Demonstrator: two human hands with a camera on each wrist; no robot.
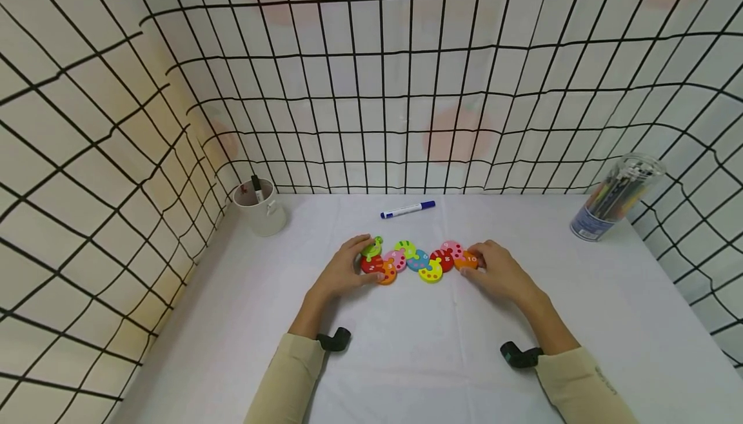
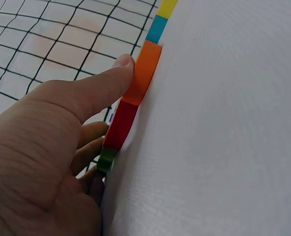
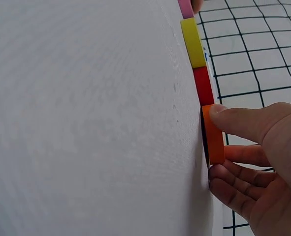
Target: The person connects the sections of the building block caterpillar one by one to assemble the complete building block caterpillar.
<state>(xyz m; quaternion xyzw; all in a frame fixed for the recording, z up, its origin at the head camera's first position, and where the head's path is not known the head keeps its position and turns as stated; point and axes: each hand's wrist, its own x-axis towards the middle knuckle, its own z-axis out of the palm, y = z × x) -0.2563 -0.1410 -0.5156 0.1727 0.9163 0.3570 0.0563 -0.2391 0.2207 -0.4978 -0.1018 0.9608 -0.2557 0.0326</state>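
Observation:
A chain of colorful number puzzle pieces, shaped like a caterpillar, lies flat across the white table. Its green head piece (image 1: pixel 373 248) is at the left end, beside a red piece (image 2: pixel 120 125) and an orange piece (image 2: pixel 146 71). My left hand (image 1: pixel 342 272) holds this end, thumb on the orange piece's edge and fingers around the far side. Blue (image 1: pixel 416 261) and yellow (image 1: pixel 431 272) pieces sit mid-chain. At the right end, my right hand (image 1: pixel 500 273) pinches another orange piece (image 3: pixel 213 135) between thumb and fingers; a red piece (image 3: pixel 203 84) adjoins it.
Behind the chain lies a blue-capped marker (image 1: pixel 408 210). A white cup (image 1: pixel 268 217) with a black-capped pen stands at the back left. At the back right is a clear jar (image 1: pixel 598 217) of pencils. Black-grid curtains (image 1: pixel 395 75) enclose the table's back and sides.

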